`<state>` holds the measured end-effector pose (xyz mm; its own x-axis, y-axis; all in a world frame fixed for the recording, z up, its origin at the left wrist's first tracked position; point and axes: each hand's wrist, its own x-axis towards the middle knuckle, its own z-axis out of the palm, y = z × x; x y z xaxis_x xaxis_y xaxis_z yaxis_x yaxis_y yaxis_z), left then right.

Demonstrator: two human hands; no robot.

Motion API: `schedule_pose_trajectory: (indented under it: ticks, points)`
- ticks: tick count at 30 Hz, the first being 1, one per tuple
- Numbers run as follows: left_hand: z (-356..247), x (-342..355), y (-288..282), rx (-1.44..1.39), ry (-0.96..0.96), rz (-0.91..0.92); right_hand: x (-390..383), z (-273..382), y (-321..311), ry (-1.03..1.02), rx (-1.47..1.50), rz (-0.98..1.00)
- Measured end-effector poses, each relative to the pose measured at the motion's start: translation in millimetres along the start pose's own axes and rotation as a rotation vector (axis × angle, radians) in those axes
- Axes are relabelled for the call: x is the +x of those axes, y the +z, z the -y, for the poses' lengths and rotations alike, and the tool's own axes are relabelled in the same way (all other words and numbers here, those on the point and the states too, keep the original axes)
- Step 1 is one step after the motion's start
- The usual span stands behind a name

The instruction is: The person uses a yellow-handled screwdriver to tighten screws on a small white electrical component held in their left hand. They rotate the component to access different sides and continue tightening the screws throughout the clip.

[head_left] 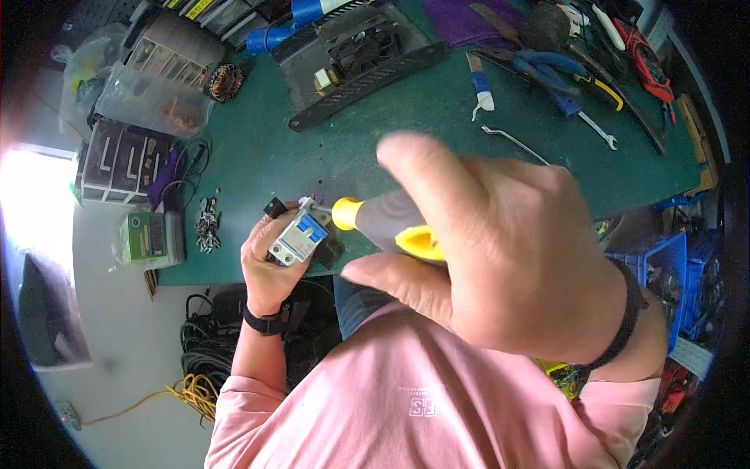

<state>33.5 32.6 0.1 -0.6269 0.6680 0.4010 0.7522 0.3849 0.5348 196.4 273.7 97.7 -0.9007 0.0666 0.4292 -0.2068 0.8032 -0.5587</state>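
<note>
A white miniature circuit breaker (295, 242) with a blue toggle sits in my left hand (269, 258), whose fingers wrap round its side and far end. A small black piece (274, 206) shows beside those fingertips. My right hand (516, 250), large and close to the camera, is around a screwdriver (349, 213) with a yellow and dark grey handle. Thumb and fingers lie to either side of the handle, partly smeared by motion. The screwdriver's shaft points left to the breaker's far end; the exact contact of its tip is too small to tell.
On the green bench (266, 148) lie a pile of screws (208, 225), an open black metal casing (359, 70), an open-end wrench (598, 129) and blue-handled pliers (547, 74). A small drawer cabinet (125, 164) stands left. Blue bins (652, 258) are at the right, coiled cables (203, 336) below.
</note>
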Motion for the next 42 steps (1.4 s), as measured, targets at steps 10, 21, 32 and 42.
schedule_pose_trajectory:
  ticks: [10, 21, 32, 42]
  points:
    - [0, 1, 0, 0.035, -0.004, 0.021, -3, -7, -1, 0.034, 0.034, 0.049]
    - [3, 0, -2, 0.071, -0.035, 0.076, -5, -9, 6, -0.123, -0.004, -0.074]
    - [2, -1, -1, 0.029, -0.057, 0.055, -8, -7, 6, -0.098, 0.013, -0.105]
    - [-1, 2, 0, 0.042, -0.039, 0.017, -12, -4, 13, 0.026, 0.132, -0.124]
